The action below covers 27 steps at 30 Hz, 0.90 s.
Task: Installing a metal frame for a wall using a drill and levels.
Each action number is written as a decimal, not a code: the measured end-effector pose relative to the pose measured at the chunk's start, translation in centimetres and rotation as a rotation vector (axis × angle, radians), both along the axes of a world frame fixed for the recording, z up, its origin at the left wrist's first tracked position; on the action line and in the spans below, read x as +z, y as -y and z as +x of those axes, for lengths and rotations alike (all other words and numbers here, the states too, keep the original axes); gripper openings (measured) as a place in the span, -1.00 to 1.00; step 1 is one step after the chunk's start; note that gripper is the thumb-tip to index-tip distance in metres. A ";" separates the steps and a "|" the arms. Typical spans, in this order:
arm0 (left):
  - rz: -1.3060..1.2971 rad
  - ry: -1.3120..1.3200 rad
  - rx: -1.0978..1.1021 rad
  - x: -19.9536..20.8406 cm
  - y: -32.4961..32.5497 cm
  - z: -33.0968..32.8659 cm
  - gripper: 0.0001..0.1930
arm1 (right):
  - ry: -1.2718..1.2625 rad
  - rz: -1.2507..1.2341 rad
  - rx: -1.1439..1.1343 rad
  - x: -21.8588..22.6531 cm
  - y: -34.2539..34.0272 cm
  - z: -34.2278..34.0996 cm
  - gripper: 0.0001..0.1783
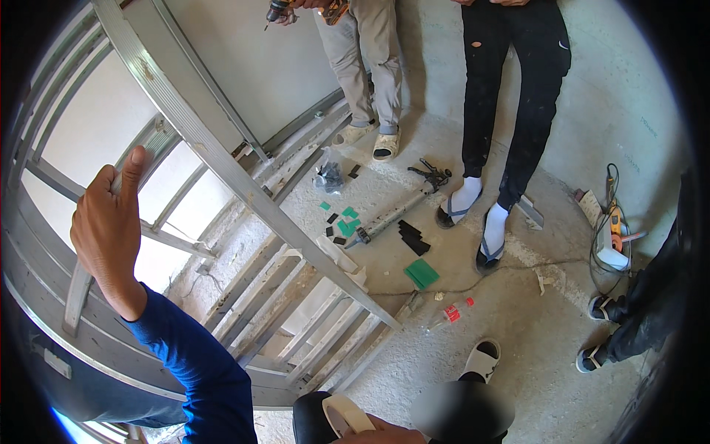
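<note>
At left, metal bar point(158, 142) climbing lengthwise rightward within closed left fingers point(133, 172); right fingers point(384, 430) unclear.

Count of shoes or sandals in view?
7: two beige slip-ons upper middle, two dark flip-flops lower right of those, two strapped sandals toward the right edge, one white slide low, right of centre. More may be hidden.

The near edge cuts off the right hand point(386, 430), which partly hides a tape roll point(353, 414). Rightward, a blur point(462, 411) covers something dark.
</note>
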<state>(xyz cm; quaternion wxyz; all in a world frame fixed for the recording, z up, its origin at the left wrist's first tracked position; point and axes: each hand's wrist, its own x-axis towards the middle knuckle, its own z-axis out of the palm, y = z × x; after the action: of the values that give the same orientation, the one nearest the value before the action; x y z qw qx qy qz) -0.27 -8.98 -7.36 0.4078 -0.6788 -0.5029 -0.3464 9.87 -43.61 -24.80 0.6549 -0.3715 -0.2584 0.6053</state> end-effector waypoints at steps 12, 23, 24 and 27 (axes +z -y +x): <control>-0.073 0.012 0.062 0.2 0.0 -0.2 -0.16 | -0.103 0.004 0.026 0.5 -0.2 0.2 -0.78; -0.053 0.024 0.040 0.1 0.0 -0.1 -0.16 | -0.096 -0.013 0.015 1.6 -0.4 0.8 -0.77; -0.037 0.019 0.041 0.1 0.1 0.0 -0.17 | -0.069 -0.013 0.009 1.6 -0.4 0.7 -0.77; -0.037 0.013 0.026 0.2 0.1 0.1 -0.21 | -0.064 0.054 -0.022 0.3 -0.4 0.0 -0.77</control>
<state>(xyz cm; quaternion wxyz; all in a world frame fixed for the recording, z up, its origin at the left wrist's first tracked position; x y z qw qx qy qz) -0.16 -9.10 -7.20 0.3965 -0.6775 -0.5205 -0.3361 9.84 -43.23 -24.52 0.6793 -0.3370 -0.2492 0.6024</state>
